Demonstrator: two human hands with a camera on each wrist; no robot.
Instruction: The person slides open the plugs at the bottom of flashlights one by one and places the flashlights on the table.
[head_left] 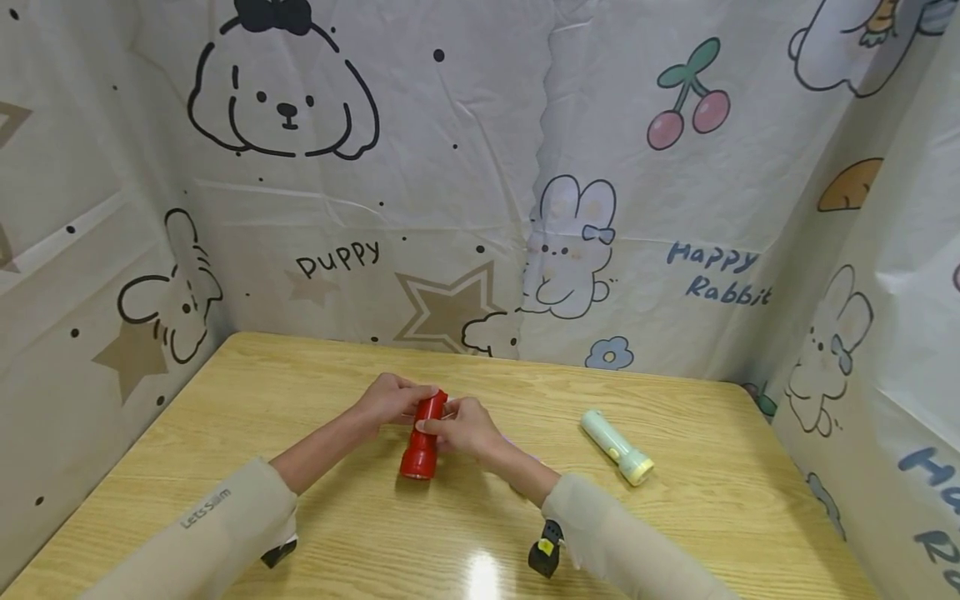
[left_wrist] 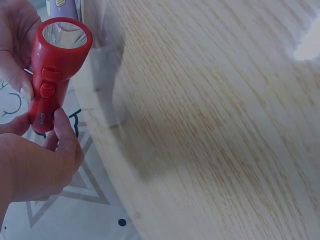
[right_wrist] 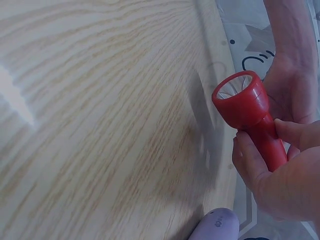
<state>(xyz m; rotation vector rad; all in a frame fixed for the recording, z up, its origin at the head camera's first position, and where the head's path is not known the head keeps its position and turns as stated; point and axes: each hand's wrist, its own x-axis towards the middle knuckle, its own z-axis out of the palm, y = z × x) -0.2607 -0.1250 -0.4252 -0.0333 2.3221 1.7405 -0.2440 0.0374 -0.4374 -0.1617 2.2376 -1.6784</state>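
Both hands hold a red flashlight [head_left: 420, 458] above the table, its wide lens end tilted down toward the near side in the head view. At the narrow tail end, the left hand [head_left: 390, 402] pinches it between thumb and fingers. The right hand [head_left: 468, 427] grips the body from the other side, its thumb across the barrel. In the left wrist view, a sliding switch [left_wrist: 48, 90] shows on the flashlight's side, below the clear lens [left_wrist: 65, 35]. The right wrist view shows the right hand's thumb and fingers [right_wrist: 250, 155] around the barrel.
A pale green flashlight [head_left: 611, 442] with a yellow rim lies on the wooden table [head_left: 352, 533] to the right. A purple flashlight [right_wrist: 217, 227] lies near the right hand, mostly hidden by the forearm in the head view. Printed cloth [head_left: 450, 192] hangs around the table.
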